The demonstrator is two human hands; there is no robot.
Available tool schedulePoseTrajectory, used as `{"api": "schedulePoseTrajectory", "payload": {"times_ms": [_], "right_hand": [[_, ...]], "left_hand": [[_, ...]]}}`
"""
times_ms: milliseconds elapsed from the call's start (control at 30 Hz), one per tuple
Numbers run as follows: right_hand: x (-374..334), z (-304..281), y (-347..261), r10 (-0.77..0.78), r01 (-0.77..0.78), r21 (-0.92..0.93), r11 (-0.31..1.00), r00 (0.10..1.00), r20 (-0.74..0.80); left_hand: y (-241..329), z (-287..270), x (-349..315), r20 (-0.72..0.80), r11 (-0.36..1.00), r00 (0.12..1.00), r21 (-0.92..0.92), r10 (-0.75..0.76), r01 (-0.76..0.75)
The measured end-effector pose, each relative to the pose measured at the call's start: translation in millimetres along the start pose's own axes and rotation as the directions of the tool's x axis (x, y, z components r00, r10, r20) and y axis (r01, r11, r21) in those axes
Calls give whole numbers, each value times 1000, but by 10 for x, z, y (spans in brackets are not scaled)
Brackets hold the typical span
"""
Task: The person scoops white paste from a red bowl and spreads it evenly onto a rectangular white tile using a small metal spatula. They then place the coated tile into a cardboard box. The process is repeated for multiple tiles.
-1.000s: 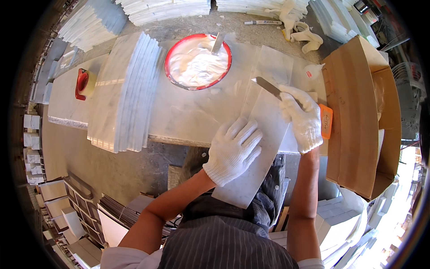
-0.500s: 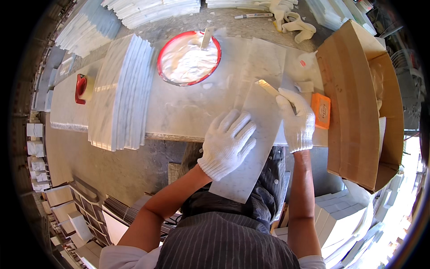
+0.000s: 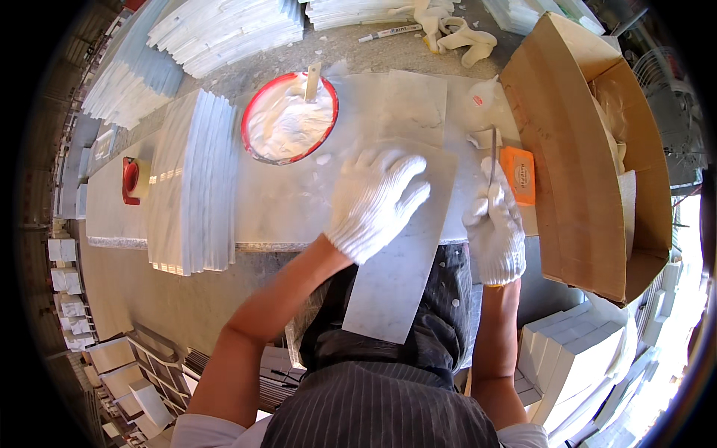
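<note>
A long pale grey marble strip [image 3: 399, 272] lies at a slant, its near end jutting past the table edge over my lap. On its left side rests my white-gloved left hand [image 3: 379, 198], fingers spread and thumb apart. My right hand [image 3: 495, 231], also gloved, is closed around a narrow metal blade [image 3: 493, 160], which points away from me and shows edge-on. That hand is right of the strip, apart from it. Beyond the strip is another flat marble piece [image 3: 414, 104]. A red-rimmed tub [image 3: 244, 138] of white paste stands at left, a flat stick [image 3: 312, 81] upright in it.
An orange box [image 3: 518, 175] lies beside my right hand, next to a tall open cardboard carton [image 3: 567, 172]. Stacked marble strips [image 3: 190, 183] and a red tape dispenser [image 3: 133, 179] are at left. A marker [image 3: 390, 33] and loose gloves [image 3: 467, 41] lie at the back.
The strip's far end has come nearer, away from the piece behind it. My left hand has moved up along it. My right hand has turned the blade from leaning left to nearly straight ahead.
</note>
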State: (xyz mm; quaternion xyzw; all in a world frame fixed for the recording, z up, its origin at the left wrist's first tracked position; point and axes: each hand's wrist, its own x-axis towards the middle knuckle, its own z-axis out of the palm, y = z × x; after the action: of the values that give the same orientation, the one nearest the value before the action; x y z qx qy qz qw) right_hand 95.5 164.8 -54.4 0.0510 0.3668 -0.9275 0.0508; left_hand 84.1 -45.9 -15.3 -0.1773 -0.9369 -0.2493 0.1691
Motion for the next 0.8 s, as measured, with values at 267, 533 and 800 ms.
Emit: {"api": "schedulePoseTrajectory", "payload": {"times_ms": [267, 533, 800], "right_hand": [[-529, -89, -93, 212, -204, 357, 912, 977, 19], [-546, -261, -118, 56, -57, -9, 998, 997, -46], [-377, 87, -212, -53, 21, -455, 890, 997, -56]], "left_hand": [[-340, 663, 1272, 166, 991, 986, 132, -18, -4], [-280, 1232, 1832, 270, 998, 961, 40, -53, 44], [-266, 465, 1349, 54, 403, 954, -898, -294, 175]]}}
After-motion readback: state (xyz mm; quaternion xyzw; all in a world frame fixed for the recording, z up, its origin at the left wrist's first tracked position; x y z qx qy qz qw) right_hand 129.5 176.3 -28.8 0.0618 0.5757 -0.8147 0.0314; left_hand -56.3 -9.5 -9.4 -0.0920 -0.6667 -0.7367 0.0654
